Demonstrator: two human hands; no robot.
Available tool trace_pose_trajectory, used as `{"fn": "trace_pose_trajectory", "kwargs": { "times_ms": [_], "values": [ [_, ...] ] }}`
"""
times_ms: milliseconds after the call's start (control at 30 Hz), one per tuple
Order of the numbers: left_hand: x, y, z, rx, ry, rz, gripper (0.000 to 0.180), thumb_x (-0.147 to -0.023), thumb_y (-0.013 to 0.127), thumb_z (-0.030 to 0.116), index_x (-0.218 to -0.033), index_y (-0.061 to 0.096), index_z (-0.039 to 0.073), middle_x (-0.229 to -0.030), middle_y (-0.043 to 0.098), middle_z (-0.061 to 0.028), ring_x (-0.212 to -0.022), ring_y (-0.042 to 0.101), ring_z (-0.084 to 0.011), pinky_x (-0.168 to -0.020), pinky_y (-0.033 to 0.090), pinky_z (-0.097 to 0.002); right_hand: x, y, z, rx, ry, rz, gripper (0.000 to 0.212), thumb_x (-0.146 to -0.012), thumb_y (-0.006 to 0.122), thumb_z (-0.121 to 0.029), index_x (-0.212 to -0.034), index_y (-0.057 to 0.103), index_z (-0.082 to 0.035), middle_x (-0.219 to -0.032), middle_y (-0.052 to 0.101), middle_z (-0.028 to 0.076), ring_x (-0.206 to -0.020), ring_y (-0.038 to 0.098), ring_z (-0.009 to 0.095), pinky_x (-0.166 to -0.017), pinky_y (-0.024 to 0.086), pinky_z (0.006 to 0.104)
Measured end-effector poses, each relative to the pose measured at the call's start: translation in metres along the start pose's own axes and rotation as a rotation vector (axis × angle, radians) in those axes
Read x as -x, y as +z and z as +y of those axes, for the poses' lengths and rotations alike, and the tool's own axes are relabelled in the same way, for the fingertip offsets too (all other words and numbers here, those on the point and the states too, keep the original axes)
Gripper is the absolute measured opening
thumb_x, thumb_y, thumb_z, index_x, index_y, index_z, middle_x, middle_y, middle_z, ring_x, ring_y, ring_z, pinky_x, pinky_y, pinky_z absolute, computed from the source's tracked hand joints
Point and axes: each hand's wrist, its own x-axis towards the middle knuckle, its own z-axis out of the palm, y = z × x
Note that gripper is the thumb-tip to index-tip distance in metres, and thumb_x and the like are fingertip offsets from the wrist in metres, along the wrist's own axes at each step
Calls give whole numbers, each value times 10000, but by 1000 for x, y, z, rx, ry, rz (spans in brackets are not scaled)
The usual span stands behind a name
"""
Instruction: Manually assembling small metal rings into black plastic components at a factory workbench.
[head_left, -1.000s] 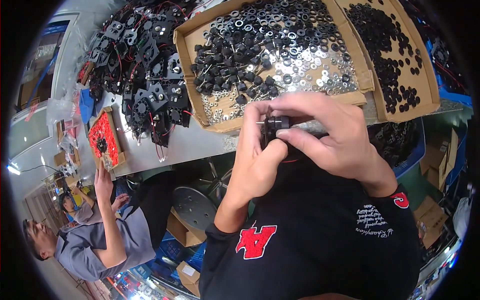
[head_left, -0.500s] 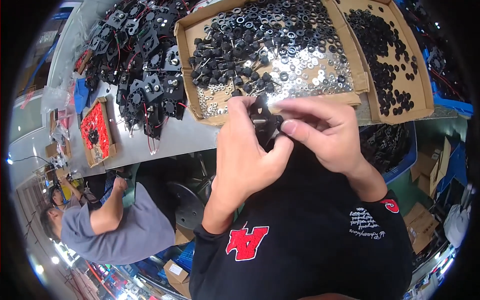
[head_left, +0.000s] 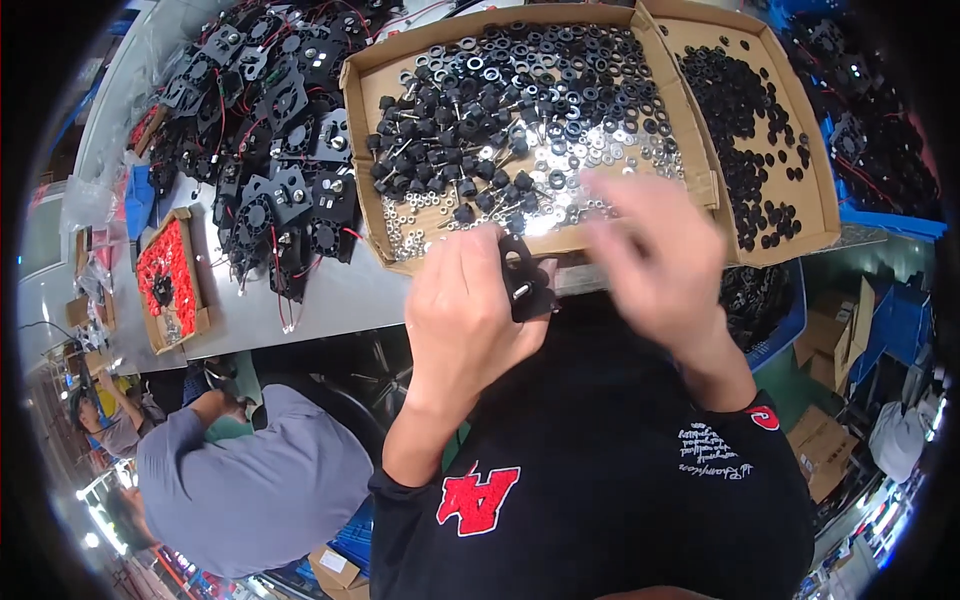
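My left hand (head_left: pixel 465 305) is closed around a black plate-like part (head_left: pixel 527 283) with a round hole, and a bright metal stud or screw shows on it. To its right, my right hand (head_left: pixel 655 265) is apart from the part, over the near edge of the cardboard tray (head_left: pixel 375 235). Motion smears its fingers, so whether they hold anything is not clear. Inside the tray lie black knobs with metal screws (head_left: pixel 440 135), dark washers (head_left: pixel 600 70), shiny flat washers (head_left: pixel 610 150) and small nuts (head_left: pixel 405 215).
A second cardboard tray (head_left: pixel 820 215) with black discs adjoins on the right. Many black fan assemblies (head_left: pixel 285 195) with red wires are heaped at left, near a small box of red pieces (head_left: pixel 165 260). A blue crate (head_left: pixel 785 335) stands below the bench. A person in grey (head_left: pixel 260 480) works at left.
My right hand has left the black part and moved up toward the washers. The left hand has shifted slightly down and left, still gripping the part. The person in grey has bent forward.
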Motion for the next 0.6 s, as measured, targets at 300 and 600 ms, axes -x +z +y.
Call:
{"fn": "trace_pose_trajectory", "kwargs": {
  "times_ms": [300, 600],
  "values": [
    [-5, 0, -24, -29, 118, 38, 418, -707, 799, 141, -1027, 583, -17, -807, 590, -125, -677, 585, -305, -623, 489, -378, -54, 13, 56, 413, 418, -102, 248, -871, 707, -197, -1005, 702, 12, -882, 710, 166, -790, 704, 300, -738, 542, 367],
    [-8, -2, -27, -7, 21, -34, 497, -618, 783, 119, -1059, 592, -9, -876, 624, -124, -789, 627, -311, -725, 527, -387, -54, 1, 39, -48, 637, -44, 239, -938, 686, -169, -1028, 727, 48, -828, 728, 53, -747, 672, 105, -676, 527, 248]
  ]
}}
